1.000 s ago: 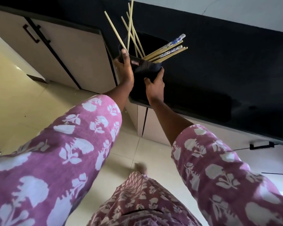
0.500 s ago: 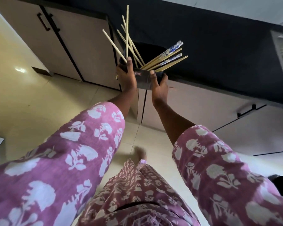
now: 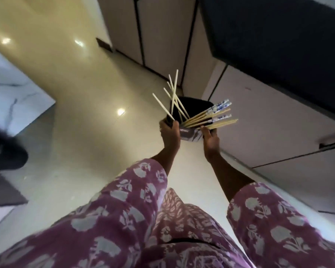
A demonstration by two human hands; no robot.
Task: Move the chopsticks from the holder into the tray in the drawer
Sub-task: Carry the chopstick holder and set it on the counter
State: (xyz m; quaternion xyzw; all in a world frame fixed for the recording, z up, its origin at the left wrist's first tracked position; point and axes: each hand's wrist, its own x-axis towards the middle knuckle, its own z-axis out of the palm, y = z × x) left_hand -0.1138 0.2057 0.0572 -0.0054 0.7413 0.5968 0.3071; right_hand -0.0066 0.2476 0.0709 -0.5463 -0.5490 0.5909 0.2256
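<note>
A black square holder point(image 3: 190, 134) full of several chopsticks is held in the air over the floor. My left hand point(image 3: 169, 134) grips its left side and my right hand point(image 3: 211, 140) grips its right side. Plain wooden chopsticks point(image 3: 173, 95) fan up and to the left. Another bundle point(image 3: 209, 117), some with blue-and-white tips, leans out to the right. No tray is in view, and the drawer fronts I see are shut.
Beige cabinet drawers with black handles point(image 3: 332, 144) run along the right under a dark countertop point(image 3: 278, 41). More cabinet doors point(image 3: 162, 31) stand ahead. Glossy cream floor point(image 3: 75, 93) spreads left, with a dark object point(image 3: 6, 153) and a mat point(image 3: 2, 192) at the left edge.
Both hands have lifted the holder off the countertop and brought it down and away, so it now hangs over the floor in front of the cabinets. The view has swung downward.
</note>
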